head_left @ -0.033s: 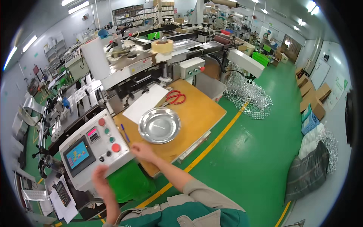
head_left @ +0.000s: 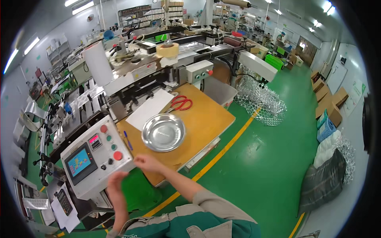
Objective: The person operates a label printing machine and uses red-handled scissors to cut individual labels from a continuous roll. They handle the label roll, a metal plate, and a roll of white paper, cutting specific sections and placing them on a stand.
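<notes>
Lettering shows at several spots, most of it small. Ahead and right of the right hand [head_left: 147, 162], the metal dish [head_left: 163, 133] bears 1 short mark at its middle. The control box [head_left: 104, 158], left of that hand, carries 2 lit displays: a blue screen [head_left: 79, 162] with coloured tiles and a smaller pink readout [head_left: 94, 141]. Left of the left hand [head_left: 118, 190], a calculator [head_left: 64, 201] has keys too tiny to read. Far right of both hands, a green-and-white poster [head_left: 354, 95] is illegible.
</notes>
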Demonstrator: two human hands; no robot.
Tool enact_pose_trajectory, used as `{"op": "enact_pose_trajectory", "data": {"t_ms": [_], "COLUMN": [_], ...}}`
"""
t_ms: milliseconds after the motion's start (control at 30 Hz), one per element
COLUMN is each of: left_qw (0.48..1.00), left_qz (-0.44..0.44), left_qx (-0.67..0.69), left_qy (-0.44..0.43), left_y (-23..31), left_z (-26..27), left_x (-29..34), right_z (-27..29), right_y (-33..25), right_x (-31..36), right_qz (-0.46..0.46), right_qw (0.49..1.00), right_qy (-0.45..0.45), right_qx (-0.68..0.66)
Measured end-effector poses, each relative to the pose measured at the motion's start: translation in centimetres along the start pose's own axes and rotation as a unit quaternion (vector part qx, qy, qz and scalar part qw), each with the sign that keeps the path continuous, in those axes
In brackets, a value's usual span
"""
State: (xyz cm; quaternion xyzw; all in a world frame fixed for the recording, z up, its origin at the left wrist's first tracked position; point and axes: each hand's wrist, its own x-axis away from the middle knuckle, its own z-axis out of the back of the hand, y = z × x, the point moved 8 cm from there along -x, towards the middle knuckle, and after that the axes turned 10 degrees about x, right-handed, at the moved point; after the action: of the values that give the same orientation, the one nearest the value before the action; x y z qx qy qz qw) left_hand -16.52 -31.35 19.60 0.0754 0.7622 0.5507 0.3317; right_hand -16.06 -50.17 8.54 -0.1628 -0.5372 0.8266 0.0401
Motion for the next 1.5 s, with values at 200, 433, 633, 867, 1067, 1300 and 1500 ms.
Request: {"op": "enact_pose_trajectory", "data": {"t_ms": [200,433,633,867,1067,1300,1500], "left_qw": [0.963,0.825,0.782,0.806,0.811,0.812,0.813], "left_qz": [0.101,-0.109,-0.148,-0.114,-0.09,-0.066,0.002], "left_qx": [0.033,-0.403,-0.439,-0.38,-0.386,-0.417,-0.428], "left_qy": [-0.246,-0.381,-0.416,-0.439,-0.431,-0.404,-0.396], "left_y": [-7.9,-16.4,-19.3,-22.2,-24.3,-26.3,-26.1], "left_z": [-20.8,-33.7,-40.7,-48.0,-51.4,-54.8,-55.6], "left_x": [-0.2,-0.9,-3.1,-7.5,-11.6,-15.3,-16.5], "right_z": [6.4,25.4,39.7,44.9,53.9,62.3,68.1], "right_y": [-3.1,-4.7,-18.5,-15.2,-10.5,-5.0,0.2], "right_x": [14.7,22.2,31.0,35.3,27.7,18.8,11.2], "right_qz": [0.03,-0.039,0.284,0.361,0.364,0.375,0.396], "right_qw": [0.935,0.991,0.837,0.854,0.845,0.868,0.88], "right_qy": [-0.348,-0.06,0.43,0.371,0.384,0.324,0.258], "right_qx": [0.055,0.114,0.186,0.051,0.076,0.028,-0.033]}}
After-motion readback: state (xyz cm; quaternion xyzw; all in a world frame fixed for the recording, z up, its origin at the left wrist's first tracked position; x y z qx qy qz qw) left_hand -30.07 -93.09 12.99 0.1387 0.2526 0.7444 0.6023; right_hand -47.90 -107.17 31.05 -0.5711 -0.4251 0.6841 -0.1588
